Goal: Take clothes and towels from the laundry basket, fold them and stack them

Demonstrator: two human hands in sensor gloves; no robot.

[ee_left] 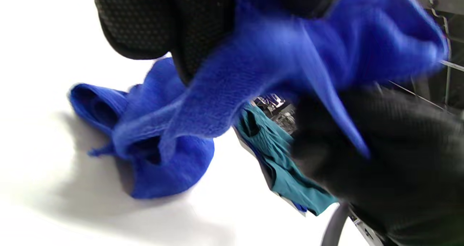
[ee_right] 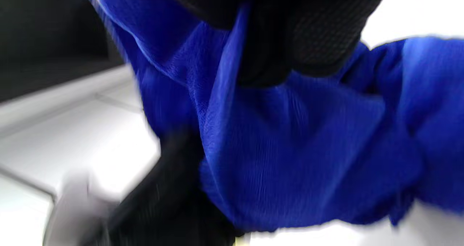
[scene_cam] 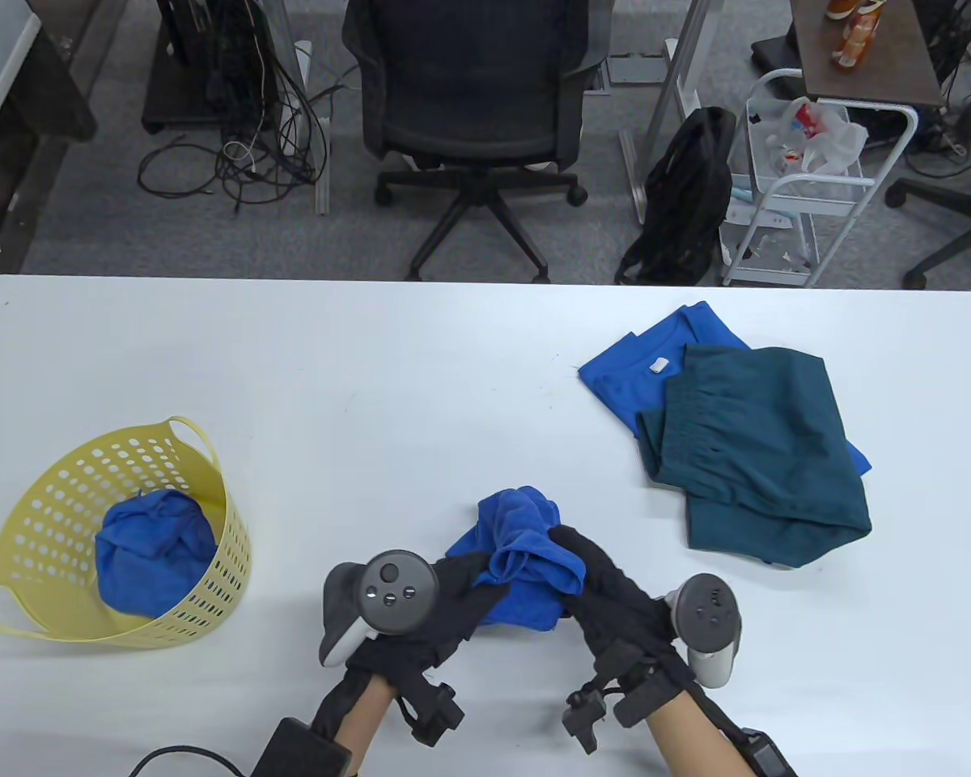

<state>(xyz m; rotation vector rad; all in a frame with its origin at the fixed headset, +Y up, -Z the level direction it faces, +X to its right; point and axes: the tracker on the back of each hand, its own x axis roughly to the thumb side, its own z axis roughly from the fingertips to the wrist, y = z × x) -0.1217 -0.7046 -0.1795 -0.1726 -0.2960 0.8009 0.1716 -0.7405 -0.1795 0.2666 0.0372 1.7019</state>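
A crumpled blue towel (scene_cam: 523,558) is at the table's front middle, part lifted, part resting on the table. My left hand (scene_cam: 461,595) grips its left side and my right hand (scene_cam: 595,579) grips its right side. Both wrist views show gloved fingers closed on the blue towel (ee_left: 275,68) (ee_right: 290,144), blurred. A yellow perforated laundry basket (scene_cam: 202,599) stands at the left with another blue cloth (scene_cam: 155,550) inside. At the right a folded teal garment (scene_cam: 756,453) lies on a folded blue shirt (scene_cam: 651,364).
The white table (scene_cam: 372,388) ends at its far edge, with an office chair (scene_cam: 473,113), a black bag and a wire cart on the floor beyond. A black cable runs by my left forearm at the front edge.
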